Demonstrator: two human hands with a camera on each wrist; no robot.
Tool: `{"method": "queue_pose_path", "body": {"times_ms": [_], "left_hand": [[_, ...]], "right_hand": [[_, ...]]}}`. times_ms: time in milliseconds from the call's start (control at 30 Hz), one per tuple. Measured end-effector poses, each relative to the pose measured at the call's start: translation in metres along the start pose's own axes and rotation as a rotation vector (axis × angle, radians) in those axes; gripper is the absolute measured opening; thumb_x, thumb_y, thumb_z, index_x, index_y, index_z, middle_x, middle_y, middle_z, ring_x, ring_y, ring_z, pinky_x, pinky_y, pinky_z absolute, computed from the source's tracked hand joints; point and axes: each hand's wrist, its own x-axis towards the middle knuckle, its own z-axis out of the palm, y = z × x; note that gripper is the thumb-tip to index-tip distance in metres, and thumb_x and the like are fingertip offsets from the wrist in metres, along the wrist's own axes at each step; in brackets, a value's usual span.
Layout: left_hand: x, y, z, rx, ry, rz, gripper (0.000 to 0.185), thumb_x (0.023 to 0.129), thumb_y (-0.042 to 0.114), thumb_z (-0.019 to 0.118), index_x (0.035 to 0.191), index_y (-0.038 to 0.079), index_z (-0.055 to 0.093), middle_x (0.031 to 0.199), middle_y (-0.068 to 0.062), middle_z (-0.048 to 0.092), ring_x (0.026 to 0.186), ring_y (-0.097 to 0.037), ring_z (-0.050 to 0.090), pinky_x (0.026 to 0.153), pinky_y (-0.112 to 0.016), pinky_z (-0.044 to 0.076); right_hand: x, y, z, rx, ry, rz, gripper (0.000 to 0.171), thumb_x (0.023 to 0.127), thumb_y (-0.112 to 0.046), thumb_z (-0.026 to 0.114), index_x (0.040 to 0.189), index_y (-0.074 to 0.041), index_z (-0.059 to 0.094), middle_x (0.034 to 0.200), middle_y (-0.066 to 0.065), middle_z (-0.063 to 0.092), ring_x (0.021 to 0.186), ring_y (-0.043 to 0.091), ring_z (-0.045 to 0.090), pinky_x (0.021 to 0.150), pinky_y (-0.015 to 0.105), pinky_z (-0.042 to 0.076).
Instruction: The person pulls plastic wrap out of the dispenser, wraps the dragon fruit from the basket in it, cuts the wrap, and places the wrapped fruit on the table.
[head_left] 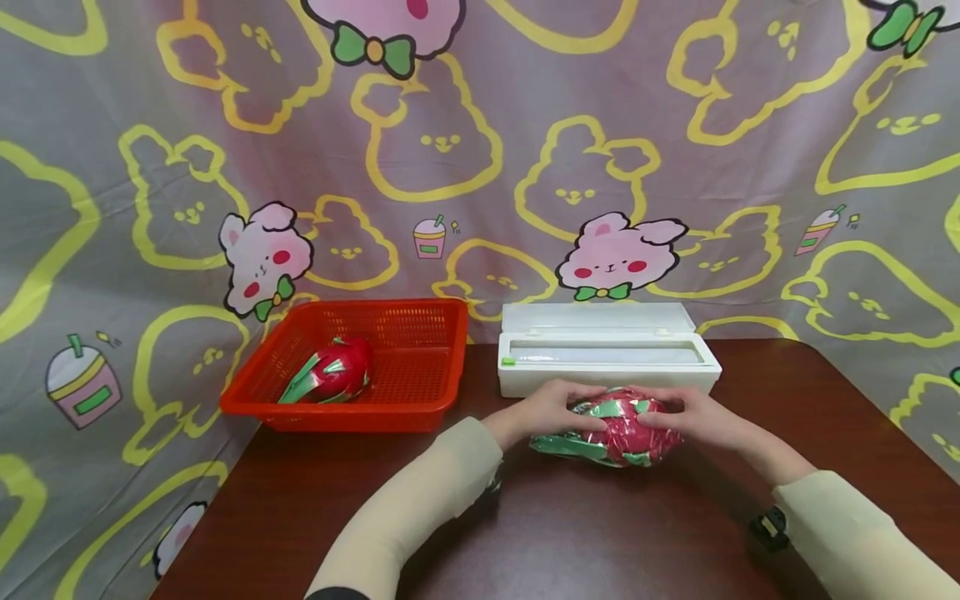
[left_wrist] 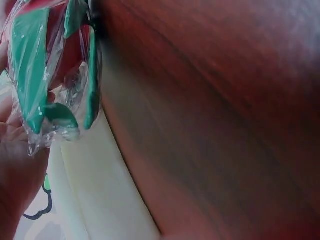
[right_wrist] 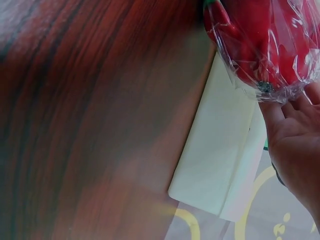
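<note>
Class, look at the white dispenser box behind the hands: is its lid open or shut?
Open. The white dispenser box has its lid tipped back, exposing the inside.

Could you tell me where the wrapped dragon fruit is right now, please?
In the head view, the wrapped dragon fruit lies on the table, right of centre, between both hands, just before the white film dispenser.

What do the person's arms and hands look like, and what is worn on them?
Both arms are covered by long, plain cream-beige sleeves, the left sleeve and the right sleeve, each ending at the wrist. A small black device sits under the right wrist. The left hand and right hand are bare: no gloves; rings cannot be made out.
</note>
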Motion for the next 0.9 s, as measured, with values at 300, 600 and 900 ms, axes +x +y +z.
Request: {"method": "queue_pose_path", "body": {"times_ms": [300,600,900], "left_hand": [[-0.016,0.001,-0.017,-0.005,0.017,-0.014,0.053,0.091,0.041,0.067,0.140,0.025,0.054,0.136,0.008,0.055,0.119,-0.009,0.052,0.096,-0.029,0.045],[-0.042,-0.006,-0.026,0.150,-0.030,0.053,0.052,0.083,0.020,0.079,0.132,0.018,0.063,0.121,0.006,0.065,0.096,-0.005,0.055,0.082,-0.017,0.046],[-0.048,-0.019,-0.019,0.160,0.026,0.073,0.032,0.089,0.012,0.071,0.121,0.015,0.070,0.104,-0.002,0.072,0.069,-0.002,0.050,0.056,-0.017,0.037]], "right_hand": [[0.002,-0.007,0.004,0.043,-0.041,-0.033,0.052,0.098,-0.015,0.058,0.144,0.003,0.041,0.119,0.023,0.059,0.094,0.021,0.064,0.075,0.035,0.057],[-0.005,-0.008,-0.004,0.034,-0.019,0.038,0.054,0.099,-0.019,0.056,0.144,0.005,0.038,0.118,0.021,0.057,0.093,0.024,0.060,0.072,0.037,0.057],[0.000,-0.008,-0.003,-0.049,0.012,0.009,0.051,0.098,-0.020,0.057,0.142,0.003,0.044,0.117,0.018,0.061,0.093,0.022,0.059,0.073,0.032,0.055]]}}
